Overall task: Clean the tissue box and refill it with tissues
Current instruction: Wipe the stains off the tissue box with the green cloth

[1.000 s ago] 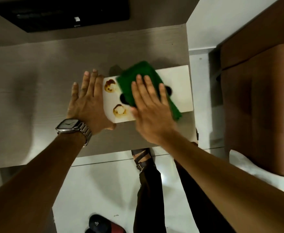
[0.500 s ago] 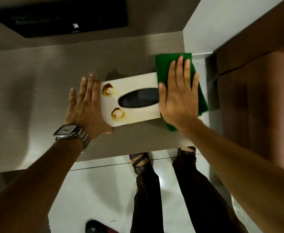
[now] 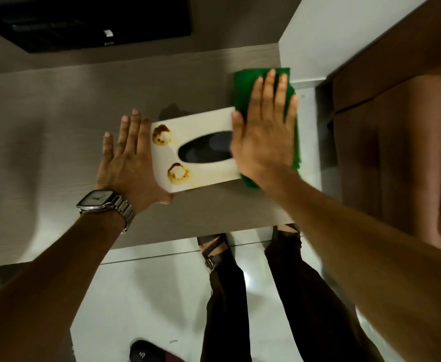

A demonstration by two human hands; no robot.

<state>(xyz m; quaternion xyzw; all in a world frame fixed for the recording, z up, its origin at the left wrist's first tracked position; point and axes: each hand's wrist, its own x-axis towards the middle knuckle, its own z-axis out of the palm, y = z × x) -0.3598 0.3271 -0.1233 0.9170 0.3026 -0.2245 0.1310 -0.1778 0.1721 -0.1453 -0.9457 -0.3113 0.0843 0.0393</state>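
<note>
A white tissue box (image 3: 201, 126) lies on the grey wooden table (image 3: 57, 131), its dark oval opening (image 3: 203, 150) facing up. Two brown stains (image 3: 161, 134) (image 3: 178, 173) mark its left part. My left hand (image 3: 127, 163) lies flat against the box's left end, fingers stretched out, thumb at the near corner. My right hand (image 3: 263, 137) presses flat on a green cloth (image 3: 245, 84) that covers the box's right end and hangs past it. The hand hides the opening's right tip.
A black screen (image 3: 83, 22) stands at the table's back. A white wall (image 3: 344, 35) and brown cabinet (image 3: 397, 139) close in on the right. Below the table edge are my legs, sandals and a dark shoe (image 3: 146, 354) on the pale floor.
My right hand swept the green cloth from the box's middle to its right end, uncovering the opening. The left hand stayed against the left end. Both stains remain.
</note>
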